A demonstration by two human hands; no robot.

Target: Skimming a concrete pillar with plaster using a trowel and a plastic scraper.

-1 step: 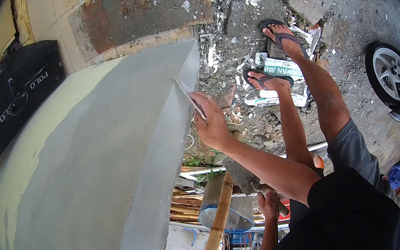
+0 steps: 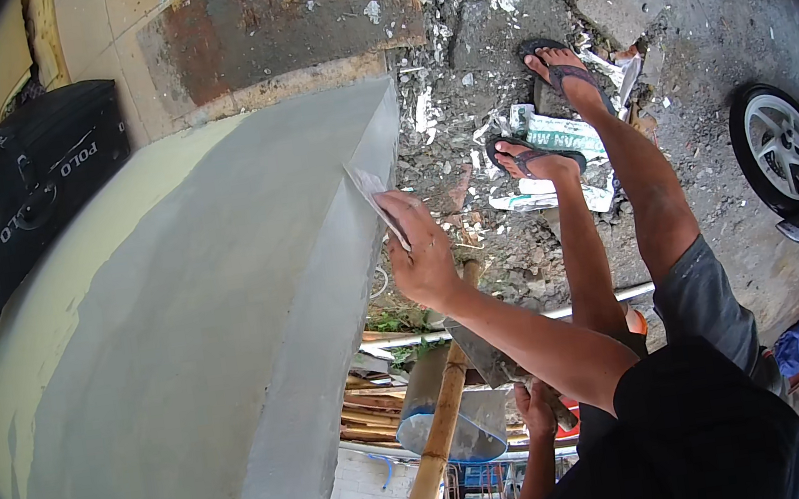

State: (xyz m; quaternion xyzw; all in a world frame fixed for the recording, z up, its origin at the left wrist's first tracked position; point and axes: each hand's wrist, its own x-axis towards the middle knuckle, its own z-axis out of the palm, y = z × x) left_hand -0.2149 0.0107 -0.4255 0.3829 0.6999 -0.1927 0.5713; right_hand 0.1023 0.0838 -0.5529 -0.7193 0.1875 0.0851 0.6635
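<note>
My right hand (image 2: 424, 258) is closed round a thin, flat scraper blade (image 2: 374, 195). The blade's far end rests on the corner edge of a surface coated in smooth, wet-looking grey plaster (image 2: 175, 309). Lower down, close to my body, my left hand (image 2: 536, 411) grips the handle of a trowel (image 2: 487, 351) with a wide grey rectangular plate. My right forearm passes above this trowel and hides part of it.
A black bag (image 2: 34, 197) lies on the cream-painted part (image 2: 127, 210) beyond the plaster. My sandalled feet stand on rubble with torn sacks (image 2: 561, 134). A bamboo pole (image 2: 439, 431) slants below the trowel. At the right is a motorcycle wheel (image 2: 782, 147).
My right hand has shifted slightly toward the plaster, and the blade is turned so more of its flat face shows. My left hand and the trowel stay almost where they were.
</note>
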